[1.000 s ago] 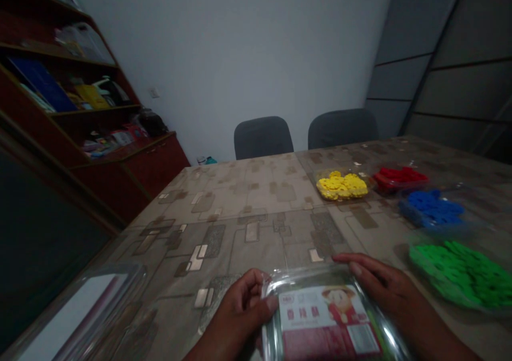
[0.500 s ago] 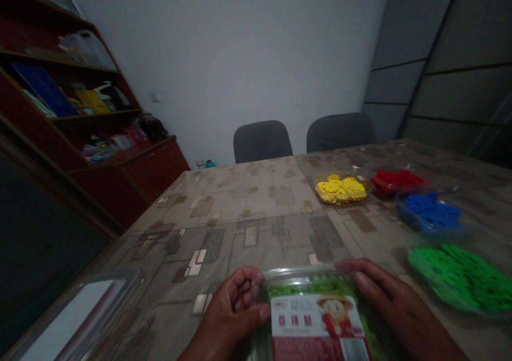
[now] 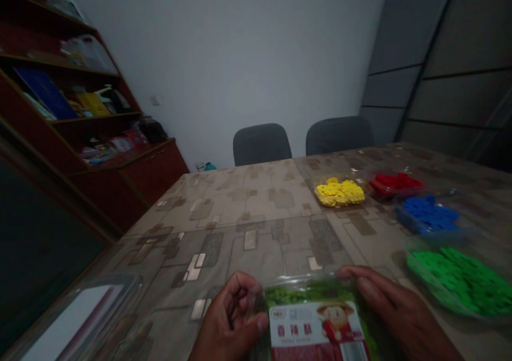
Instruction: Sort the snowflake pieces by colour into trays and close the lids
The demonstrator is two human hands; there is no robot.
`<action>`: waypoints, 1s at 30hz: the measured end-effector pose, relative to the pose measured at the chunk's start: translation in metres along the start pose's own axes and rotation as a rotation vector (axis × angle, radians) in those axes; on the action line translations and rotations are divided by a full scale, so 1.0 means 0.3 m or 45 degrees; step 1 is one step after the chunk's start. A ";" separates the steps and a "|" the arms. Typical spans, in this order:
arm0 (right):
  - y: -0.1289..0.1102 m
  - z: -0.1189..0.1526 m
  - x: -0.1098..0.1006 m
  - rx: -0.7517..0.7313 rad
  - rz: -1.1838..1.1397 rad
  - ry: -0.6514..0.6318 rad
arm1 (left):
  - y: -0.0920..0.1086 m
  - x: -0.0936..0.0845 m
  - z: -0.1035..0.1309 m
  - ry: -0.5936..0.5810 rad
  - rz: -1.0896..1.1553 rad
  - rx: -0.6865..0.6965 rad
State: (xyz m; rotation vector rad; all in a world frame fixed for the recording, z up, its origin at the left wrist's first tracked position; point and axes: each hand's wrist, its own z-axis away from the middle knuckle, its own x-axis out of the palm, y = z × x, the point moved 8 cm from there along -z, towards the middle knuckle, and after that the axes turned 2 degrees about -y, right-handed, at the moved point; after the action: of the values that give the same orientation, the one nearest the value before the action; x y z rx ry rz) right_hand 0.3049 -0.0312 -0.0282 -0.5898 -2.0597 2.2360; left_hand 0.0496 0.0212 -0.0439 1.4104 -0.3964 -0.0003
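A clear plastic container (image 3: 302, 283) with light-green contents and a red-and-white label (image 3: 316, 326) is at the bottom middle, its lower part cut off by the frame. My left hand (image 3: 236, 318) grips its left side, with the thumb at the near edge and the fingers curled behind. On the opposite side, my right hand (image 3: 392, 307) holds the rim, fingers reaching over the far right corner. Through the lid the green pieces are only partly visible.
To the right stand clear tubs of green pieces (image 3: 460, 281), blue pieces (image 3: 430, 214), red pieces (image 3: 396, 184) and yellow pieces (image 3: 340, 191). A clear lid or tray with a white label (image 3: 72, 323) lies at left. Two chairs (image 3: 262, 143) are beyond the patterned table (image 3: 224, 201).
The container and both hands sit slightly lower in the picture, and the view has shifted a little. Both hands keep their hold on the container.
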 end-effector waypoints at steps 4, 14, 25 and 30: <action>0.014 -0.002 0.012 0.014 -0.047 -0.054 | 0.003 -0.010 -0.003 0.036 -0.059 0.012; 0.059 0.028 0.004 0.112 -0.054 -0.151 | 0.009 -0.012 0.013 0.085 -0.034 -0.052; 0.024 0.020 0.021 0.081 -0.150 -0.106 | 0.031 0.002 0.015 0.144 -0.001 -0.021; 0.008 0.023 0.053 0.114 -0.341 -0.192 | 0.021 0.004 0.004 0.130 0.062 0.001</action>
State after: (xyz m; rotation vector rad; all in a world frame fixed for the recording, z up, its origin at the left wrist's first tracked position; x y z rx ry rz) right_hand 0.2885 -0.0336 -0.0340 -0.1319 -1.9523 2.2580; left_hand 0.0490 0.0209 -0.0373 1.3950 -0.3459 0.1116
